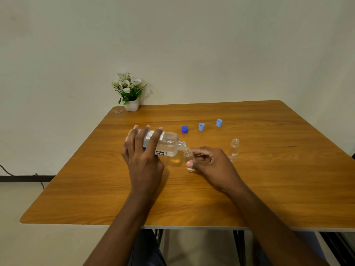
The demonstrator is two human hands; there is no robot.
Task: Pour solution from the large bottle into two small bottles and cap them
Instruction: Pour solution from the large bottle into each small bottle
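Note:
My left hand (143, 150) grips the large clear bottle (169, 144), tipped on its side with its open neck pointing right. The neck sits right over the mouth of a small clear bottle (188, 155), which my right hand (209, 163) holds upright on the table between thumb and fingers. A second small bottle (234, 149) stands open and untouched to the right. Behind them lie a dark blue cap (184, 129) and two light blue caps (201, 126) (219, 123).
A white pot of artificial flowers (131, 93) stands at the back left corner of the wooden table (269, 179), with a small clear scrap (118, 111) beside it. A wall rises close behind the table.

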